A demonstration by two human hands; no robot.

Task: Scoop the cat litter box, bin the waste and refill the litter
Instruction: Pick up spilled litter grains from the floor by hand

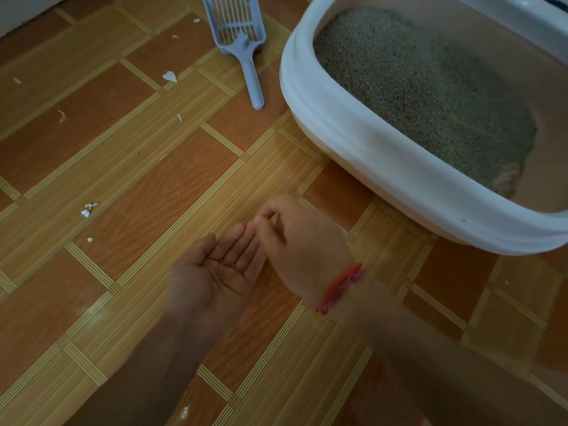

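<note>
**Picking stray litter up by hand: keep that palm level**

Both hands are low over the floor (123, 167), just out from the near wall of the litter box (353, 127). The left hand (215, 272) lies palm up, fingers relaxed and a bit cupped, with a few dark grains (226, 267) in the hollow. The right hand (302, 241) sits between it and the box, thumb and forefinger pinched, the rest curled. It's too blurry to say if a grain is in the pinch.

My take: move the pinch over the middle of the palm before letting go, not over the fingertips, or the bits will roll off. Keep the cup level on the way to the bin.

The scoop (242, 41) lies flat by the box's far-left corner, nobody holding it. White scraps (170, 76) further out from the box probably need collecting too.
</note>
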